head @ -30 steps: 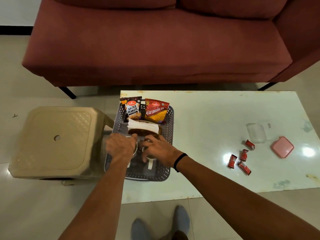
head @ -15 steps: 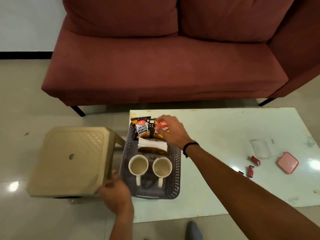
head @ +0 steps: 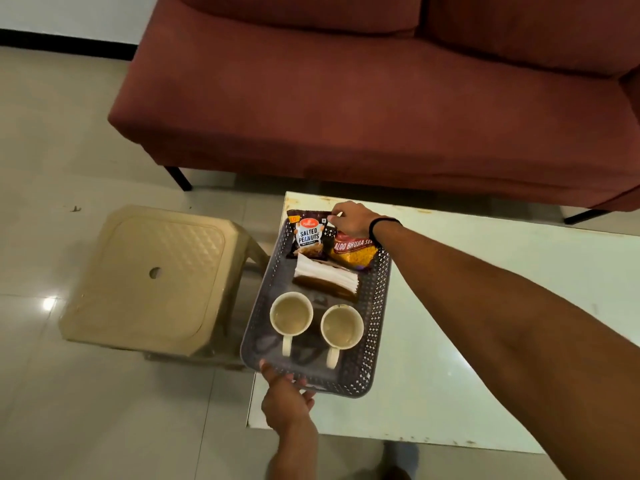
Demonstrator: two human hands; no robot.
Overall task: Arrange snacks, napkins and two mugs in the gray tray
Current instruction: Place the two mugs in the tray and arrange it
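The gray perforated tray (head: 375,306) sits on the left end of the pale table (head: 485,306). Inside it, two cream mugs (head: 291,315) (head: 341,328) stand side by side near me, handles toward me. Behind them lies a stack of white napkins (head: 325,277) on a brown holder. At the far end lean a salted peanuts packet (head: 309,235) and an aloo bhujia packet (head: 353,251). My right hand (head: 351,220) grips the tray's far rim at the packet tops. My left hand (head: 285,398) holds the tray's near rim.
A beige plastic stool (head: 149,278) stands just left of the table, close to the tray. A maroon sofa (head: 381,98) runs along the far side. My feet show on the tiled floor below the table's near edge.
Both hands left the mugs. The right hand moved to the tray's far end by the packets; the left drew back to the tray's near rim. The camera view shifted left.
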